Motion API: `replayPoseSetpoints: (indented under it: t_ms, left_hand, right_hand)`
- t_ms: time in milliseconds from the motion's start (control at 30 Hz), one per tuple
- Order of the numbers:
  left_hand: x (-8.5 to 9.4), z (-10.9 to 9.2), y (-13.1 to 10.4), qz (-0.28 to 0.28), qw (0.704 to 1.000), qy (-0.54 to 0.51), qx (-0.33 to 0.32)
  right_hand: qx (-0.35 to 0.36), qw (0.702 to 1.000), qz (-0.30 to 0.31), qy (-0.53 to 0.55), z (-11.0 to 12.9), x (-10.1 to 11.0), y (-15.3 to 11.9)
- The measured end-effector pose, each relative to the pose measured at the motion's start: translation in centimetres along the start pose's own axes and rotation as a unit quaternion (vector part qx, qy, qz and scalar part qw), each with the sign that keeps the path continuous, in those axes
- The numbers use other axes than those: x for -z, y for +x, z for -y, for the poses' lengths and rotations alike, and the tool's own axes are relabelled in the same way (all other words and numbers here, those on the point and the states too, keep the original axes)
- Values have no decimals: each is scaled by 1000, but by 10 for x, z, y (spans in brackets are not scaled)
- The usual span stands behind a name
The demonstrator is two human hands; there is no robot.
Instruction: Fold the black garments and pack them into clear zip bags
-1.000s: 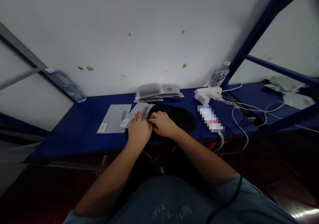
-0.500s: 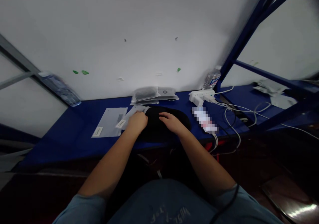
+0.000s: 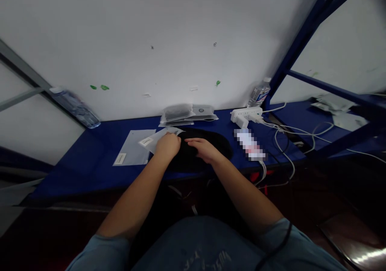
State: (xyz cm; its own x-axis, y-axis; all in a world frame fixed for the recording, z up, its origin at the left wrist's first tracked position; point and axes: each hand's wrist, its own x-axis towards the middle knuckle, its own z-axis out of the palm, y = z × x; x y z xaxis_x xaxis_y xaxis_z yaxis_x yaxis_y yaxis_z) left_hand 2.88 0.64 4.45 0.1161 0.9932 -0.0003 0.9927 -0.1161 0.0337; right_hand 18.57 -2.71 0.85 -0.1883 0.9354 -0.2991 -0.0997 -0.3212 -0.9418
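Head view: left-hand fingers curl inward, knuckles up, at the left end of a black soft item (image 3: 215, 140); whatever the left hand (image 3: 168, 145) may grip is hidden beneath it, so a firm hold cannot be told. Right hand (image 3: 207, 151) lies over the middle of the black item, fingers loosely extended toward the left hand, tips just apart from it. Black item rests on a blue tabletop (image 3: 87, 154), close to its near edge. Under and beside the left hand, a translucent bag (image 3: 157, 138) with a pale label meets the black item's left end, partly overlapping a second, flat bag (image 3: 134, 144) farther left of it. Directly beyond the black item, a stack of filled bags (image 3: 178, 111) sits against the wall (image 3: 181, 21). Right of the black item: a phone with a blurred-out screen (image 3: 249, 144), cable attached; beyond that, a white power strip (image 3: 246, 112) with plugs in, then a bottle (image 3: 259, 93) upright. Well left of the black item, another clear bottle (image 3: 76, 108) stands near the wall.
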Motion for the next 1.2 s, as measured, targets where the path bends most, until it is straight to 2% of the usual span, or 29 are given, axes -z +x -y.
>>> replayPoseSetpoints:
  t_ms: [100,267,433,567,633,733,800,1000,1100,1200]
  left_hand:
    - [6,0,9,10,1000,13,-5]
    - [13,-4,22,51,998,34,-31]
    - [11,-17,13,6,998,27,-62]
    - [7,-14,0,-39,996,10,-82]
    - [4,-4,-8,-37,997,2,-63]
    - [1,13,-24,0,1000,15,-8]
    - [-1,18,-35,18,999,42,5]
    - [2,1,-51,-25,993,110,20]
    - [6,-2,-49,-24,993,108,37]
    - [5,4,-48,-27,994,97,38]
  right_hand:
    - [16,999,-14,-48,1,1,-1]
    - [31,997,-2,-74,6,4,-7]
    - [50,994,47,-81,3,2,-2]
    - [50,999,16,-6,0,-6,0]
    - [48,999,-10,23,-1,-6,-2]
    - [50,998,-27,28,-1,-1,-5]
    - [54,997,-31,33,-2,0,-3]
    - [95,988,-83,88,-8,-21,8]
    - [60,988,-55,129,-8,-28,5]
    - [31,979,-21,202,-4,-19,-3]
